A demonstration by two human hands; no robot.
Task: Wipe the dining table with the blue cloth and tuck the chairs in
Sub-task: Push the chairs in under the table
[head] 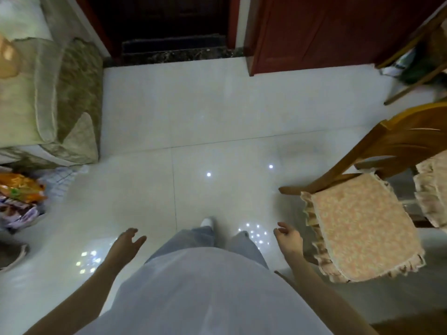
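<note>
1. The wooden chair [396,139] stands at the right side of the frame on the floor. Its pink flowered seat cushion [360,221] with a frilled edge faces the lower middle of the frame.
2. A second chair [433,189] with the same kind of cushion is cut by the right edge, just beside the first one.
3. The right hand [287,234] hangs at the lower centre-right, just beside the near corner of the seat cushion. Its fingers are loosely curled and hold nothing, and no contact with the cushion shows.
4. The left hand [128,240] is at the lower centre-left over the floor. Its fingers are spread and relaxed, and it holds nothing.
5. Between the two hands there are the person's white shirt [205,286], the light blue jeans [193,238] and the tip of a white shoe [208,221].
6. The floor [193,105] is of glossy white tiles and reflects small points of light near the feet.
7. A sofa [67,93] under a green cover fills the upper left of the frame.
8. Colourful snack packets [21,189] lie at the left edge, below the sofa.
9. At the top, a dark doorway [169,20] opens, and a dark red door [314,32] stands to its right.
</note>
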